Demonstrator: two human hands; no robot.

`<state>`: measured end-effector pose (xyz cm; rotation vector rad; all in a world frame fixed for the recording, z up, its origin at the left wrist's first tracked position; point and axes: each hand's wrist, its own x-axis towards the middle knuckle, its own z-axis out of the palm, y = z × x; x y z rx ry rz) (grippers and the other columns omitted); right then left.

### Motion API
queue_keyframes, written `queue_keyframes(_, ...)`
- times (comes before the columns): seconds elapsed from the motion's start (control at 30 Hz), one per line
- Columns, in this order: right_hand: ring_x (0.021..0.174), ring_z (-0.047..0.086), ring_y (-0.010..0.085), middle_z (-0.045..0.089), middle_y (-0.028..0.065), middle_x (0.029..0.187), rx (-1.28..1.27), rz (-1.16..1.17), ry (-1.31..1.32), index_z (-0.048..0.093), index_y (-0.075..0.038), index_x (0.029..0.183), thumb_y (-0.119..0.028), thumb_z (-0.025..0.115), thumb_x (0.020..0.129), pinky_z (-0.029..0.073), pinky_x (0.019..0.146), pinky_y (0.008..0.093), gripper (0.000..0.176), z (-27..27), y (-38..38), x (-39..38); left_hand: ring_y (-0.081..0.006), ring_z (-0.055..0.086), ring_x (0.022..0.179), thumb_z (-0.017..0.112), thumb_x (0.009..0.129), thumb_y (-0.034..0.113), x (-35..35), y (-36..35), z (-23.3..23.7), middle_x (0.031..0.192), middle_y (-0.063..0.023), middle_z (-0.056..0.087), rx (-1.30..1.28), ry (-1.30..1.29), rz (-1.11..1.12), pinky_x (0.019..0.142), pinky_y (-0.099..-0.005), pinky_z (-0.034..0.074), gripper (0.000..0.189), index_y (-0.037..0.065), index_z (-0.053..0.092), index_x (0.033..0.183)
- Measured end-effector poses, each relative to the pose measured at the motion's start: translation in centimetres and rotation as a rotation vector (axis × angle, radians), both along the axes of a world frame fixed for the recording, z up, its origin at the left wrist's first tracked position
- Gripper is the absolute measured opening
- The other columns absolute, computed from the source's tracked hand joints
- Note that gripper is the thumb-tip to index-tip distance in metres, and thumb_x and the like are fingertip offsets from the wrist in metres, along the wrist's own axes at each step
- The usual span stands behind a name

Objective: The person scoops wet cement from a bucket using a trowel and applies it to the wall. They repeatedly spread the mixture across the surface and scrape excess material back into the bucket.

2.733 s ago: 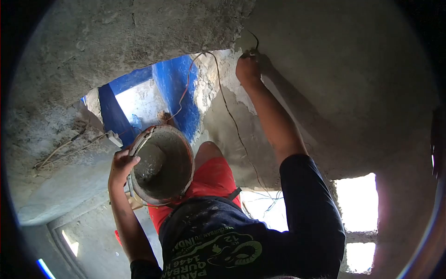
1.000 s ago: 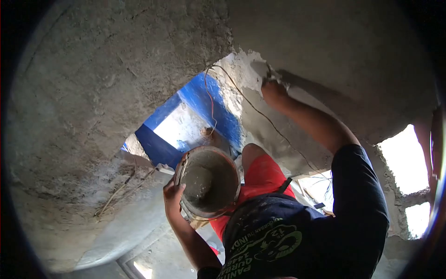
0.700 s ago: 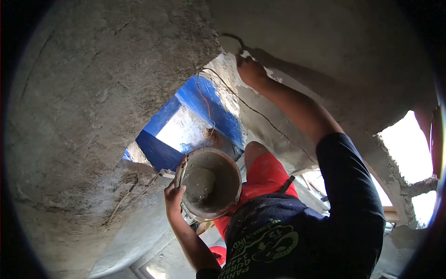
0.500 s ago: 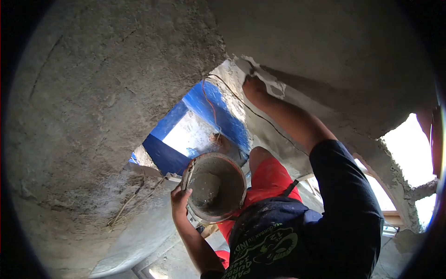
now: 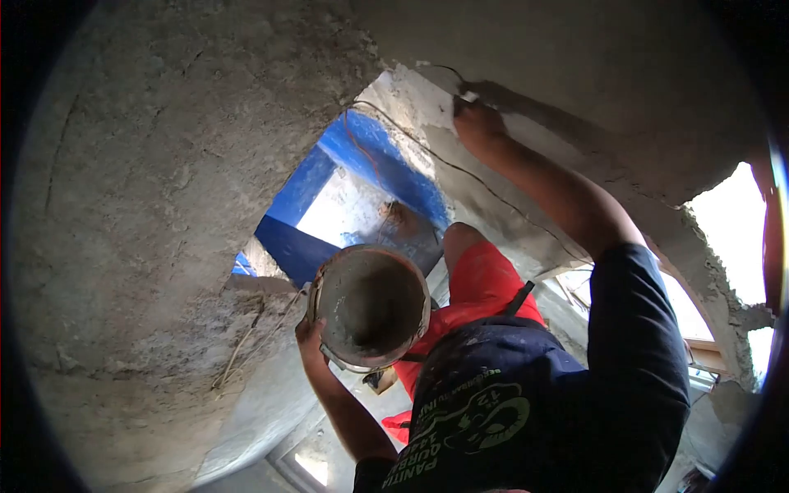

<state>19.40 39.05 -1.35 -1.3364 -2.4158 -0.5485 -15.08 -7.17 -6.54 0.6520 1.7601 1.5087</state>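
Observation:
My left hand (image 5: 311, 337) grips the rim of a round bucket (image 5: 401, 275) on its left side. The bucket is tilted with its mouth toward me, and grey mortar coats its inside; how much lies in its dark bottom is hard to make out. Up at the grey plastered wall (image 5: 526, 123), my right hand (image 5: 478, 125) is closed with its fingers at the surface. A small dark and whitish piece shows at the fingertips, too little to name. A long shadow falls on the wall beyond this hand.
A thin cable (image 5: 460, 201) hangs across the wall below my right arm. Blue-painted boards (image 5: 304, 197) frame an opening ahead. Rough concrete (image 5: 164, 164) fills the left side. A broken-edged opening (image 5: 727, 234) lets in light at the right. Loose wires (image 5: 238, 349) stick out lower left.
My right hand has moved right along the wall, and the raised strip of wet plaster around it looks flatter. The bucket has shifted slightly up and left in view; its pale lump shows less.

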Motion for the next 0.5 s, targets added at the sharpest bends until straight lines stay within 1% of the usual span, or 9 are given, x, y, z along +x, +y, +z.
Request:
queue_keyframes(0.07, 0.084, 0.07, 0.0298, 0.069, 0.0177, 0.093, -0.18, -0.043, 0.062, 0.061, -0.001, 0.113, -0.006, 0.059, 0.082, 0.058, 0.067, 0.0405, 0.031, -0.1, -4.5, 3.3, -0.0181, 0.064, 0.084, 0.067, 0.081, 0.012, 0.2, -0.1, 0.1, 0.096, -0.0061, 0.067, 0.046, -0.082, 0.025, 0.076, -0.0319, 0.049, 0.038, -0.002, 0.065, 0.116)
queue_keyframes(0.1, 0.083, 0.069, 0.032, 0.068, 0.0184, 0.094, -0.075, -0.091, 0.12, 0.059, -0.003, 0.12, -0.005, 0.057, 0.083, 0.058, 0.066, 0.0418, 0.037, -0.4, -7.2, 4.6, -0.0186, 0.064, 0.083, 0.067, 0.081, 0.012, 0.7, -0.1, 0.8, 0.096, -0.0065, 0.067, 0.035, -0.115, 0.069, 0.075, -0.0322, 0.05, 0.037, -0.002, 0.065, 0.115)
queue_keyframes(0.17, 0.081, 0.068, 0.0388, 0.065, 0.0242, 0.091, -0.246, -0.107, 0.118, 0.047, -0.003, 0.137, -0.008, 0.053, 0.086, 0.057, 0.068, 0.0487, 0.052, -3.0, -10.0, 8.2, -0.0192, 0.065, 0.082, 0.068, 0.08, 0.013, 0.1, -1.1, 0.4, 0.097, -0.0079, 0.068, -0.016, -0.135, 0.141, 0.075, -0.0326, 0.051, 0.038, -0.003, 0.066, 0.114)
queue_keyframes(0.23, 0.084, 0.066, 0.0457, 0.064, 0.0303, 0.097, -0.5, -0.148, 0.21, 0.037, -0.006, 0.148, -0.011, 0.052, 0.09, 0.056, 0.074, 0.0525, 0.06, -0.5, -14.9, 10.1, -0.0233, 0.065, 0.085, 0.07, 0.079, 0.014, -0.2, -1.5, 0.4, 0.098, -0.0104, 0.067, -0.016, -0.113, 0.196, 0.076, -0.0362, 0.052, 0.038, -0.003, 0.064, 0.113)
queue_keyframes(0.3, 0.086, 0.063, 0.0502, 0.062, 0.0341, 0.102, -0.493, 0.04, 0.51, 0.043, -0.004, 0.144, -0.016, 0.05, 0.095, 0.052, 0.077, 0.0556, 0.05, -3.8, -17.7, 12.9, -0.0269, 0.065, 0.088, 0.072, 0.077, 0.015, 0.6, -1.5, 0.9, 0.098, -0.0122, 0.066, -0.016, -0.11, 0.214, 0.078, -0.0385, 0.052, 0.039, -0.001, 0.063, 0.111)
queue_keyframes(0.33, 0.082, 0.065, 0.0464, 0.064, 0.0329, 0.095, -0.282, 0.209, 0.632, 0.051, -0.001, 0.136, -0.013, 0.055, 0.094, 0.052, 0.075, 0.0515, 0.044, -5.6, -18.8, 13.6, -0.023, 0.066, 0.092, 0.071, 0.078, 0.012, 0.1, -1.7, 0.5, 0.105, -0.0123, 0.069, -0.006, -0.137, 0.196, 0.082, -0.035, 0.051, 0.044, -0.004, 0.064, 0.119)
queue_keyframes(0.4, 0.054, 0.057, 0.0168, 0.062, 0.0073, 0.072, -1.121, -0.118, 1.158, 0.062, 0.0, 0.117, -0.022, 0.058, 0.098, 0.045, 0.049, 0.0317, 0.029, -5.6, -23.0, 14.0, -0.0243, 0.066, 0.093, 0.071, 0.077, 0.013, -0.1, -1.3, 0.5, 0.105, -0.0129, 0.068, -0.025, -0.144, 0.188, 0.084, -0.0355, 0.05, 0.044, -0.003, 0.064, 0.118)
queue_keyframes(0.43, 0.049, 0.05, 0.0102, 0.057, 0.0004, 0.069, -1.287, -0.109, 1.341, 0.062, -0.002, 0.108, -0.03, 0.058, 0.099, 0.037, 0.042, 0.0271, 0.029, -9.0, -23.6, 14.6, -0.0246, 0.066, 0.092, 0.071, 0.078, 0.014, -0.5, -1.1, -0.5, 0.104, -0.0128, 0.068, -0.026, -0.123, 0.246, 0.083, -0.0356, 0.05, 0.043, -0.003, 0.065, 0.117)
queue_keyframes(0.5, 0.046, 0.047, 0.0123, 0.051, 0.0014, 0.067, -1.508, 0.044, 1.56, 0.058, -0.004, 0.109, -0.039, 0.047, 0.102, 0.037, 0.041, 0.0277, 0.038, -8.4, -27.3, 13.7, -0.0247, 0.066, 0.092, 0.07, 0.078, 0.018, -1.0, -0.2, -1.6, 0.1, -0.0121, 0.068, -0.033, -0.078, 0.323, 0.083, -0.0361, 0.05, 0.038, -0.001, 0.066, 0.111)
